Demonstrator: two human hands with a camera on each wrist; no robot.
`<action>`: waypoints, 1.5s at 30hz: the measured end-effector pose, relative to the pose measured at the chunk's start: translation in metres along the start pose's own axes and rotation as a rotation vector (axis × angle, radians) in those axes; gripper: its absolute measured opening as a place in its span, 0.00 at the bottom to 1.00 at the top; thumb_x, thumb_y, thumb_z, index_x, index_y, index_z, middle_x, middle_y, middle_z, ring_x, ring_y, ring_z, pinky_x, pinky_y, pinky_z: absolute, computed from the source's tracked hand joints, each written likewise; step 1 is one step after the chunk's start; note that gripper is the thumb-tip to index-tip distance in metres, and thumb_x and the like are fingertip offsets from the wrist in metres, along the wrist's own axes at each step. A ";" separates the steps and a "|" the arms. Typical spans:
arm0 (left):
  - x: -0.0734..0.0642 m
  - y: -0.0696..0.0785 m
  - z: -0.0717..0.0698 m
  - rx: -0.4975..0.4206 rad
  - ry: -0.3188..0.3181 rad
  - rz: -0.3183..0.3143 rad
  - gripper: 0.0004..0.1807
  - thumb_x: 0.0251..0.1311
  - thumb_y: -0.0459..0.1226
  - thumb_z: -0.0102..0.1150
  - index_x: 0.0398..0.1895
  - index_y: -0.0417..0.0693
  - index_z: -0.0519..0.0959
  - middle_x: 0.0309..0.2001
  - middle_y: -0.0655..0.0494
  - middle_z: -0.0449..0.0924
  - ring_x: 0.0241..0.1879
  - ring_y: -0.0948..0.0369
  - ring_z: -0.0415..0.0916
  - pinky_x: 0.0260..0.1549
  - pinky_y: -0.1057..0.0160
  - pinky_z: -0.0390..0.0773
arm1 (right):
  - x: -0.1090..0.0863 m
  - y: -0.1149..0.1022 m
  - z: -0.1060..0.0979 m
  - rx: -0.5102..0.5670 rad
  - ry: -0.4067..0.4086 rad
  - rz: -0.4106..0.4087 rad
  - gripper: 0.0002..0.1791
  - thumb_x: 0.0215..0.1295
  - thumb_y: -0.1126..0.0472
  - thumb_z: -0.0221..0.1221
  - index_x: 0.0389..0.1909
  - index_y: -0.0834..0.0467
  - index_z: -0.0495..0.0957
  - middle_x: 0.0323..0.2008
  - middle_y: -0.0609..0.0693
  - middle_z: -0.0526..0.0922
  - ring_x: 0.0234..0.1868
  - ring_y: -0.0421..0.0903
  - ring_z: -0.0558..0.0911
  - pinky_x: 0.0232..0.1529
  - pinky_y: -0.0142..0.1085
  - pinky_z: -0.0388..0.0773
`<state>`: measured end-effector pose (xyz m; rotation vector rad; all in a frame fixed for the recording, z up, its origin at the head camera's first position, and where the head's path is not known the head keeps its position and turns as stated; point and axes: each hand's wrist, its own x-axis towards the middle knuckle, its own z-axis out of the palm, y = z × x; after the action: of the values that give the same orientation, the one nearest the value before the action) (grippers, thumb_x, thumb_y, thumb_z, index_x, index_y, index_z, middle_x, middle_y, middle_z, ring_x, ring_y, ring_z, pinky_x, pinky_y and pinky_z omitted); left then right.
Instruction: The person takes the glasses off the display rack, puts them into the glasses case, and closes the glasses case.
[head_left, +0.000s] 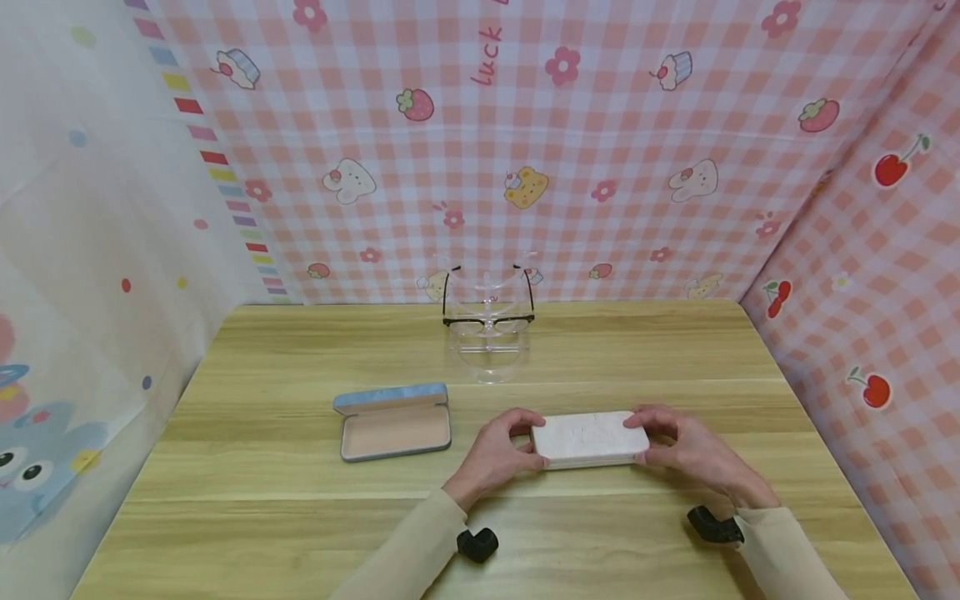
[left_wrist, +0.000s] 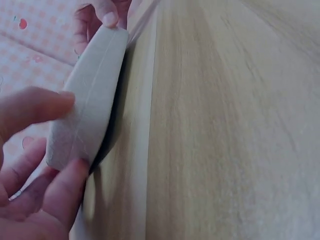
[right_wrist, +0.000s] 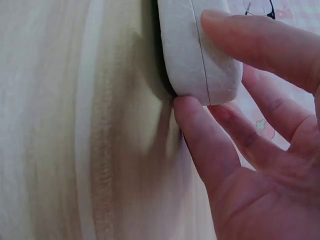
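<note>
A white glasses case (head_left: pixel 588 439), its lid closed, lies between my two hands at the right of centre on the wooden table. My left hand (head_left: pixel 497 454) grips its left end with thumb and fingers. At the opposite end my right hand (head_left: pixel 693 450) holds it the same way. In the left wrist view the case (left_wrist: pixel 92 95) shows a thin seam along its side, with a dark gap or shadow beneath it. The right wrist view has the rounded end of the case (right_wrist: pixel 200 55) between fingertips.
A blue glasses case (head_left: pixel 396 432) stands with its lid up, beige lining showing, left of my left hand. Farther back, black-rimmed glasses (head_left: pixel 489 321) rest on a clear stand (head_left: pixel 491 375). Patterned pink cloth (head_left: pixel 480 150) hangs behind the table (head_left: pixel 300 533) and along its right side.
</note>
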<state>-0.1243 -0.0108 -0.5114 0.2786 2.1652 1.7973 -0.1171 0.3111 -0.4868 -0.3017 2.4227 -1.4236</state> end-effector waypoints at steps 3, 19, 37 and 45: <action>-0.001 0.001 0.001 0.026 -0.013 0.003 0.28 0.45 0.21 0.75 0.52 0.40 0.79 0.57 0.47 0.76 0.59 0.53 0.76 0.56 0.63 0.82 | 0.002 0.000 0.003 -0.013 0.001 -0.012 0.22 0.58 0.66 0.74 0.53 0.59 0.80 0.70 0.66 0.68 0.68 0.63 0.72 0.63 0.32 0.74; -0.016 0.021 -0.017 0.007 0.112 0.090 0.22 0.68 0.33 0.65 0.63 0.38 0.77 0.63 0.42 0.78 0.65 0.45 0.75 0.61 0.53 0.79 | 0.003 -0.035 0.013 -0.126 0.351 -0.118 0.15 0.77 0.59 0.60 0.55 0.66 0.79 0.55 0.62 0.83 0.53 0.36 0.81 0.52 0.23 0.77; -0.012 0.063 -0.093 -0.088 0.458 0.299 0.12 0.70 0.28 0.60 0.54 0.32 0.80 0.50 0.40 0.85 0.51 0.50 0.83 0.50 0.67 0.82 | 0.055 -0.097 0.040 0.139 0.559 -0.156 0.19 0.79 0.55 0.57 0.57 0.68 0.78 0.52 0.63 0.84 0.44 0.35 0.83 0.48 0.24 0.81; 0.003 0.075 -0.125 -0.048 0.550 0.258 0.12 0.70 0.30 0.61 0.53 0.33 0.81 0.51 0.40 0.84 0.51 0.51 0.82 0.47 0.71 0.81 | 0.084 -0.117 0.047 0.175 0.550 -0.139 0.20 0.78 0.54 0.58 0.57 0.67 0.79 0.52 0.62 0.84 0.45 0.38 0.83 0.50 0.26 0.82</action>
<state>-0.1753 -0.1101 -0.4175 0.0521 2.5329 2.2803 -0.1754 0.1885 -0.4193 -0.0342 2.7017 -1.9814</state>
